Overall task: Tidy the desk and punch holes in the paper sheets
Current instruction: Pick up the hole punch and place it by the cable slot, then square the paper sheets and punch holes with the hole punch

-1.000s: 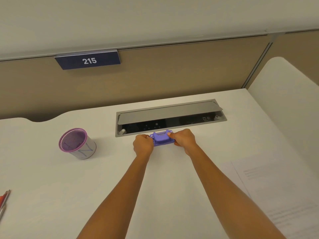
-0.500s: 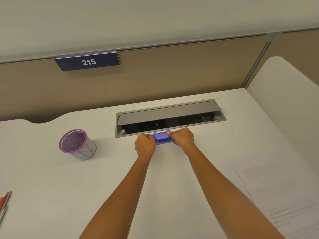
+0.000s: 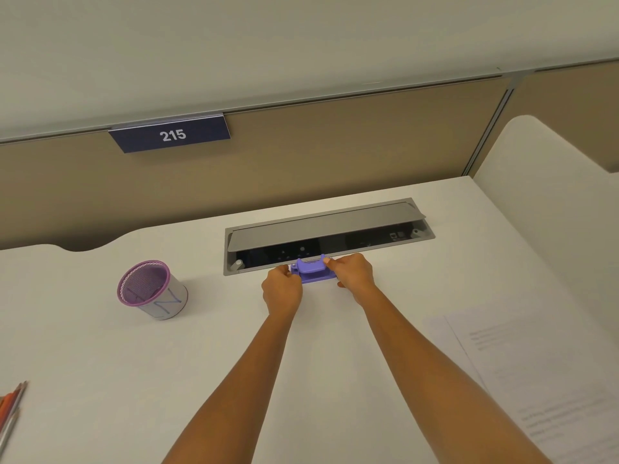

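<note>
A small purple hole punch (image 3: 312,269) rests on the white desk (image 3: 201,346), right at the front edge of the grey cable box (image 3: 326,226). My left hand (image 3: 282,291) grips its left end and my right hand (image 3: 351,272) grips its right end. Both arms stretch straight out from the bottom of the view. Printed paper sheets (image 3: 536,380) lie flat at the right, overlapping each other. A purple mesh pen cup (image 3: 152,289) wrapped in white paper stands at the left, well apart from the hands.
Several pens and pencils (image 3: 11,410) lie at the left edge. The cable box lid is tilted up, showing dark sockets. A beige partition with a "215" sign (image 3: 170,133) runs behind the desk. A white divider panel (image 3: 549,212) bounds the right side.
Both hands have slid the hole punch slightly away from me, up to the cable box edge. The view has shifted a little.
</note>
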